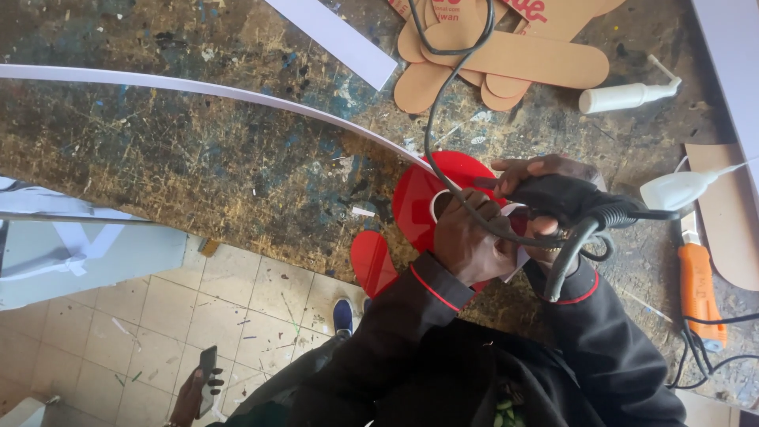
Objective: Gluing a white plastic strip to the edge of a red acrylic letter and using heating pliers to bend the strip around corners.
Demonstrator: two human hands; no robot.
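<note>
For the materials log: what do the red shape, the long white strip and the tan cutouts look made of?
Red shape: likely glossy acrylic or plastic sheet; smooth, reflective. White strip: thin flexible plastic, perhaps; it curves freely. Tan cutouts: matte, cardboard-like or backing-papered sheet; unclear.

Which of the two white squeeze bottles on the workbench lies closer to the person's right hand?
The white bottle with the long thin nozzle, just beside the right hand. The other, the white bottle with the angled spout, lies farther up the bench near the tan cut-outs.
</note>
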